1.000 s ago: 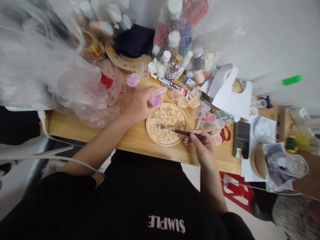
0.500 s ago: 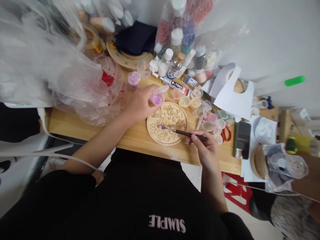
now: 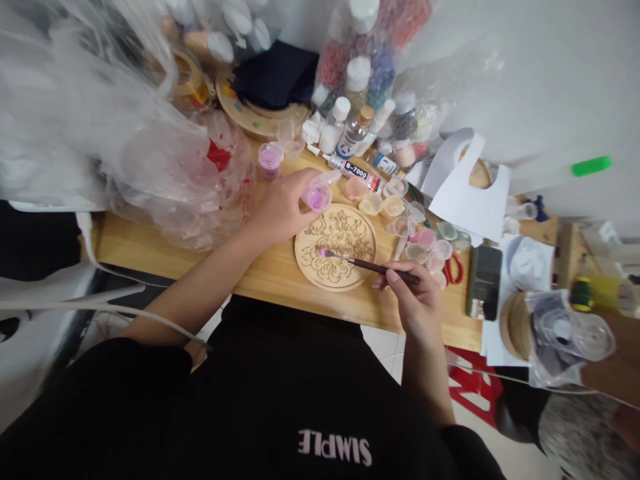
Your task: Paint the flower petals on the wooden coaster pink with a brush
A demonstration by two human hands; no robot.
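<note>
My left hand [image 3: 289,205] is closed around a small clear cup [image 3: 317,199] of purple paint, its lid flipped up, over the upper left rim of a round wooden board [image 3: 353,277]. Gold flower outlines cover the board. Between the fingers of my right hand [image 3: 411,293] is a dark-handled paintbrush [image 3: 371,265]. Its purple-loaded tip lies over a petal at the board's left, where a little purple shows. Another open cup [image 3: 271,159] of lilac paint stands behind my left hand.
Several small cups of paint [image 3: 371,203] crowd the right of the board, with red scissors [image 3: 455,268] and a phone [image 3: 485,283] beyond. A B-7000 glue tube [image 3: 356,172] and bottles [image 3: 349,139] stand behind. Crumpled plastic bags [image 3: 165,167] fill the left, and a white cable [image 3: 130,310] crosses my left arm.
The view has shifted slightly. The brush tip stays over nearly the same petal at the board's left, and both hands keep their hold.
</note>
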